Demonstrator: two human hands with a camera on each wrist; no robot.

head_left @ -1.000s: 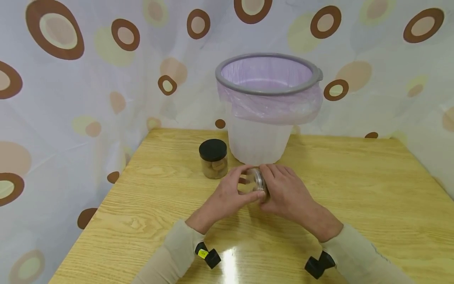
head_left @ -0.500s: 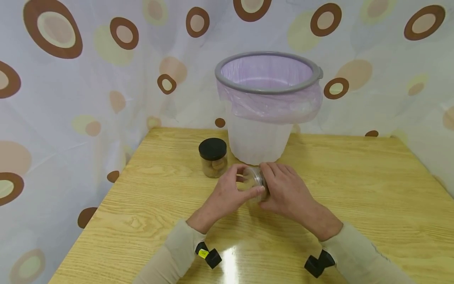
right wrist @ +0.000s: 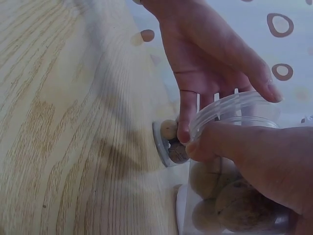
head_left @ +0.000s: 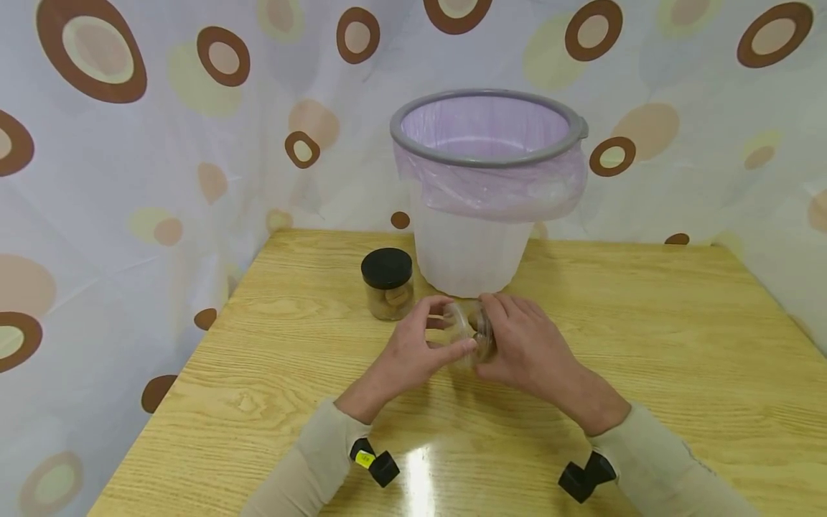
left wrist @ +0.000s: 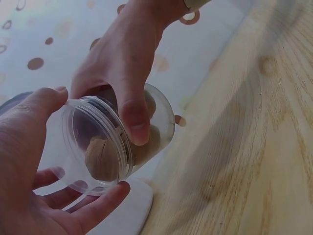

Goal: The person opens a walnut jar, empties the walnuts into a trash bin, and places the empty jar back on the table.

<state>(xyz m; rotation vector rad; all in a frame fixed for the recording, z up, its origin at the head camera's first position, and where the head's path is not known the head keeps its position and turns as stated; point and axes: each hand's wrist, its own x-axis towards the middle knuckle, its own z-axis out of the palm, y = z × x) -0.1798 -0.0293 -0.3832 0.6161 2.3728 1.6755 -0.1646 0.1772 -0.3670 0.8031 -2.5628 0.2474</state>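
Note:
My left hand (head_left: 410,352) holds a clear plastic lid (right wrist: 230,105) by its edge, thumb on one side and fingers on the other. My right hand (head_left: 533,352) grips a clear jar (left wrist: 165,117) that lies tilted on its side, its mouth toward the left hand. Inside the jar are several brown, walnut-like nuts (right wrist: 239,205). In the head view a gap shows between lid and jar mouth. One nut (left wrist: 103,159) shows through the lid in the left wrist view. Behind the left hand stands a second jar (head_left: 390,301) with a black lid (head_left: 387,268), also holding brown round things.
A white bin (head_left: 474,251) with a grey rim (head_left: 491,159) and purple liner (head_left: 504,194) stands behind the hands, close to the second jar. The wooden table (head_left: 278,380) runs back to a curtain (head_left: 245,143) with brown ovals.
The lid has come away from the jar mouth toward the left, with the left hand. The right hand has shifted slightly right with the jar.

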